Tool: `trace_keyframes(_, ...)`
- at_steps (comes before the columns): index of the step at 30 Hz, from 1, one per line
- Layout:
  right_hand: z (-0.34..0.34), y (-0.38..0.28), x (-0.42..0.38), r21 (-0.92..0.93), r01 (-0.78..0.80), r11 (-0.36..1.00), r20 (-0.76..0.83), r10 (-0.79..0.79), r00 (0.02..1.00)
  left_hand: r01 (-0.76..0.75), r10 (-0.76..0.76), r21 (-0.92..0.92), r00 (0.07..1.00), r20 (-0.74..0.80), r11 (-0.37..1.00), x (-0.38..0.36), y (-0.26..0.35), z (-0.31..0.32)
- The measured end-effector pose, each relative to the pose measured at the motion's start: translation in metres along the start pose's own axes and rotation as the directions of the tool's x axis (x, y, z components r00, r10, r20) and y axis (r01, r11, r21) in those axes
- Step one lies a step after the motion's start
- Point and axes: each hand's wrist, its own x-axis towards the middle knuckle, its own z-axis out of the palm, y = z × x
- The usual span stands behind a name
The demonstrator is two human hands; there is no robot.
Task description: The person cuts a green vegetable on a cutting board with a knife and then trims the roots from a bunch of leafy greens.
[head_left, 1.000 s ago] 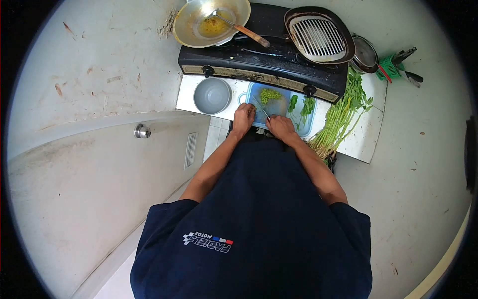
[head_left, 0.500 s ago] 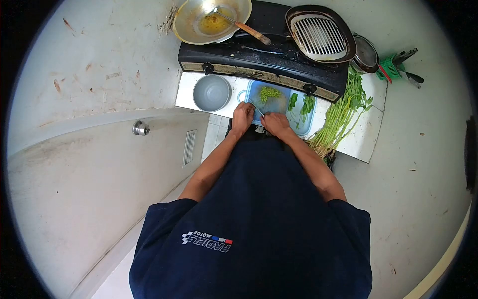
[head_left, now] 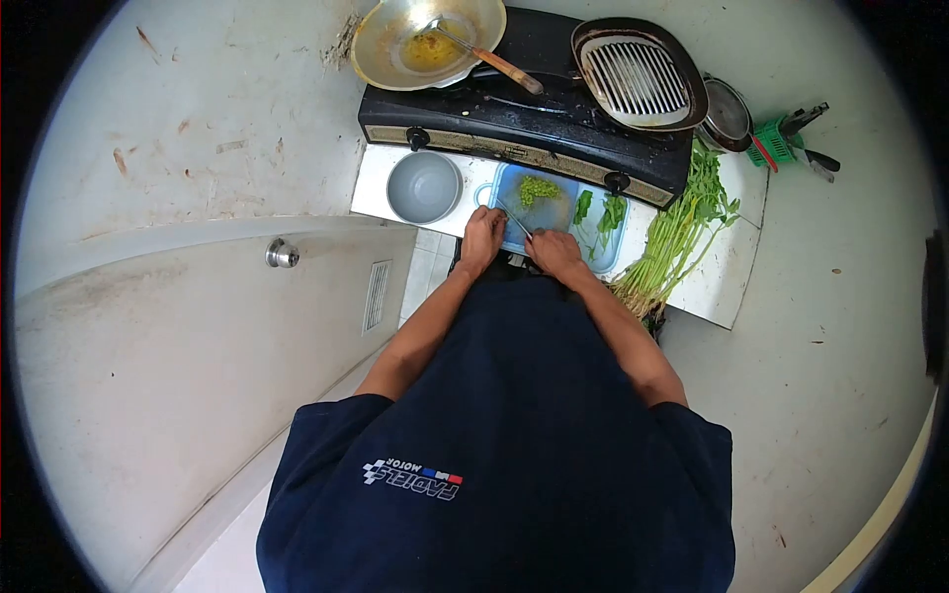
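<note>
My right hand (head_left: pixel 556 253) is closed round the handle of a knife (head_left: pixel 517 223), whose thin blade points up and left toward my left hand. My left hand (head_left: pixel 483 235) is at the left edge of a blue cutting board (head_left: pixel 514 237), fingers pinched together beside the blade tip. What it pinches is too small to make out. A small heap of chopped green pieces (head_left: pixel 539 190) lies on the board's upper part. Leafy green sprigs (head_left: pixel 610 211) rest on the board's right side.
A grey bowl (head_left: pixel 424 188) stands left of the board. Behind are a black stove (head_left: pixel 514 128), a wok (head_left: pixel 376 54) with a wooden-handled utensil, and a grill pan (head_left: pixel 638 79). A bunch of long-stemmed greens (head_left: pixel 672 232) lies right, near a green basket (head_left: pixel 769 146) holding knives.
The view has shifted slightly, so the stove and counter sit a little lower. The knife and both hands keep nearly the same place on the board.
</note>
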Motion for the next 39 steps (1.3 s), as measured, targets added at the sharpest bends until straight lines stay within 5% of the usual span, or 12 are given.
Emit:
trace_keyframes(10, 0.003, 0.012, 0.007, 0.051, -0.102, 0.993, -0.068, 0.105, 0.992, -0.055, 0.054, -0.031, 0.998, -0.033, 0.998, 0.013, 0.010, 0.004)
trace_keyframes(28, -0.007, 0.002, 0.001, 0.026, -0.047, 0.999, 0.092, 0.045, 0.995, -0.072, 0.073, -0.030, 0.997, 0.005, 0.997, 0.014, 0.011, -0.005)
trace_keyframes(39, 0.006, 0.001, 0.023, -0.027, 0.016, 1.000, -0.039, -0.017, 0.999, -0.054, 0.054, -0.016, 0.999, -0.001, 0.998, 0.015, 0.007, -0.002)
